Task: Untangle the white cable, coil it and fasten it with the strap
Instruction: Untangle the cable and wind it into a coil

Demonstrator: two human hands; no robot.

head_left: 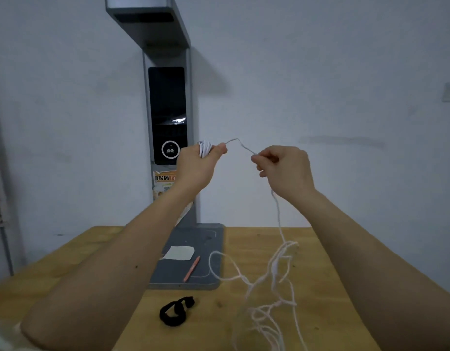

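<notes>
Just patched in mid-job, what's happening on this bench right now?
A person is winding a thin white cable into a coil. The left hand grips the small bundle of finished loops, while the right hand pinches the strand running between the hands. Most of the cable hangs down in a tangle onto the wooden table. The black fabric strap lies unused on the table, near a grey stand's base.
</notes>
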